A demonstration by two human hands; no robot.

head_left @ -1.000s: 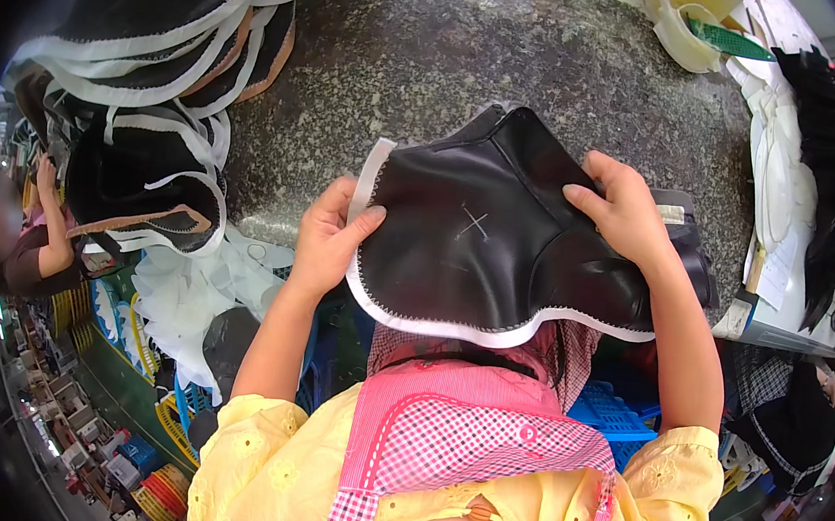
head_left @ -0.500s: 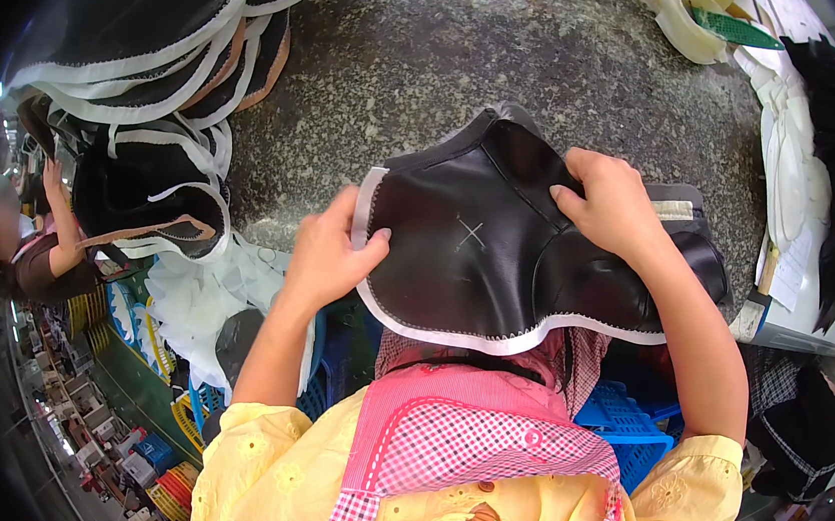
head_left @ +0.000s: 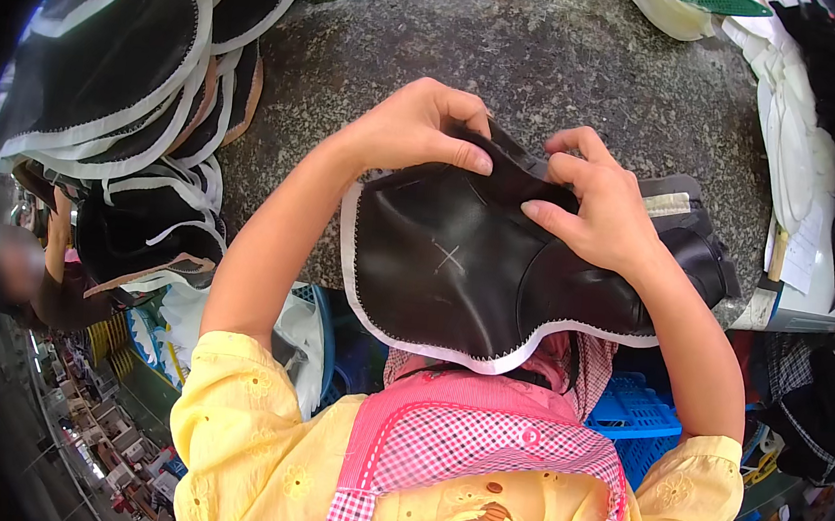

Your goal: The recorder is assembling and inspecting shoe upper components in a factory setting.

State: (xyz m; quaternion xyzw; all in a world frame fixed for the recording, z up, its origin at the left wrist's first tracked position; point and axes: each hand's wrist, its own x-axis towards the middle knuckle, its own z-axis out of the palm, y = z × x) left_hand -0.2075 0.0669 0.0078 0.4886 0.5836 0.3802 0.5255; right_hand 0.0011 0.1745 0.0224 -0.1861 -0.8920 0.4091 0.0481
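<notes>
A black leather boot upper (head_left: 417,261) with a white zigzag-stitched edge and a pale cross mark lies before me, its near edge overhanging the table toward my apron. My left hand (head_left: 435,132) pinches its far top edge between thumb and fingers, and the leather folds up there. Close by on the right, my right hand (head_left: 594,197) grips the same raised edge, thumb on the near face and fingers behind. Beyond my right wrist, the upper continues to a part with a short cream strip (head_left: 669,202).
The mottled dark tabletop (head_left: 356,64) spreads beyond the upper. More white-edged black pieces (head_left: 116,51) are heaped at left. White pieces (head_left: 795,146), black material (head_left: 833,170) and a green tool (head_left: 721,0) lie at right. A blue basket (head_left: 639,417) sits below; another person (head_left: 55,266) is at left.
My left hand has left the upper's left edge and moved up and right to its far top edge. My right hand has shifted slightly, and the leather between both hands now folds upward.
</notes>
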